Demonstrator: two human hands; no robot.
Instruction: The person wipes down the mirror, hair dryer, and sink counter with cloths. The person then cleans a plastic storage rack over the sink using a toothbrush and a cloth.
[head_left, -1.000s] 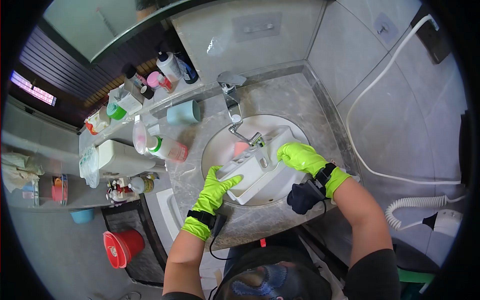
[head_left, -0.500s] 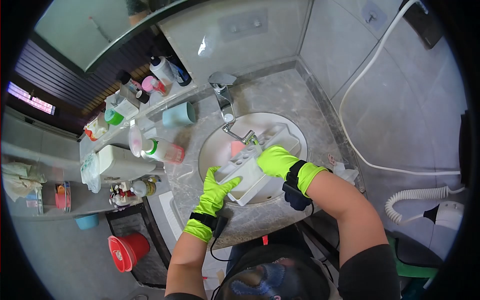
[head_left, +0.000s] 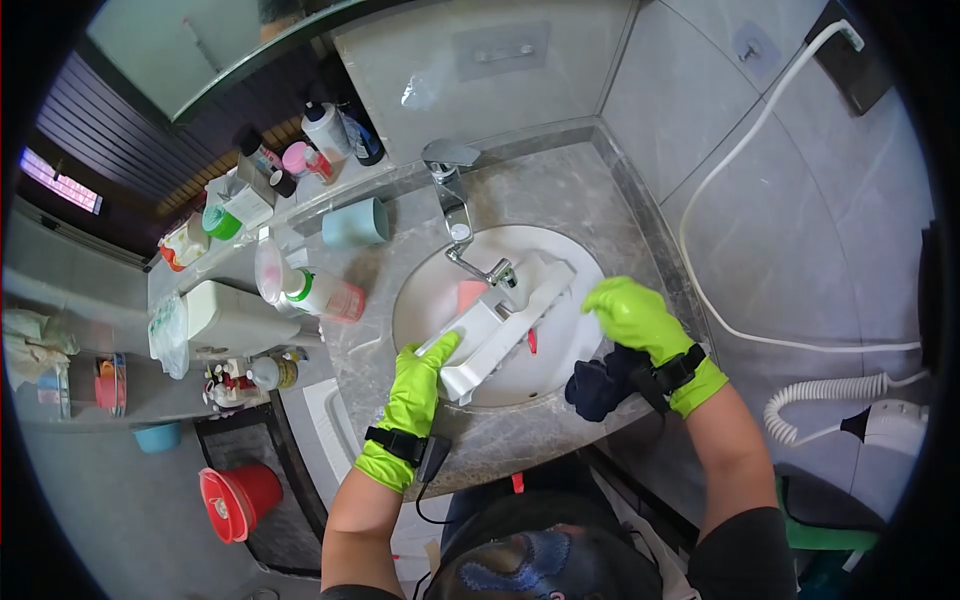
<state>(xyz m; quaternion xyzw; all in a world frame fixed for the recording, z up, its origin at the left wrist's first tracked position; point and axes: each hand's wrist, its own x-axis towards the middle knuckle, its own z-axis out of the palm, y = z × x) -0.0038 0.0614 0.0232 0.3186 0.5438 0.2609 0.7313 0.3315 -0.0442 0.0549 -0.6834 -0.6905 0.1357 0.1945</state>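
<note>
Sink (head_left: 572,345) of white ceramic fills the middle of the head view, let into a grey marbled table (head_left: 560,190). A white plastic rack (head_left: 520,322) lies slantwise over the basin in front of me, its far end just by the tip of the chrome tap (head_left: 455,205). The gloved left hand (head_left: 412,385) grasps the near end, thumb laid along the top and fingers round the side. The gloved right hand (head_left: 635,318) is apart from the rack, over the basin's right edge; its fingers are curled, and I cannot tell whether they pinch anything. A dark bundle (head_left: 597,388) hangs by that wrist. Something pink (head_left: 470,293) shows behind the rack and something small and red (head_left: 532,342) beside its near edge. Left of the sink are a pale blue cup (head_left: 356,222) and a spray bottle (head_left: 332,296).
</note>
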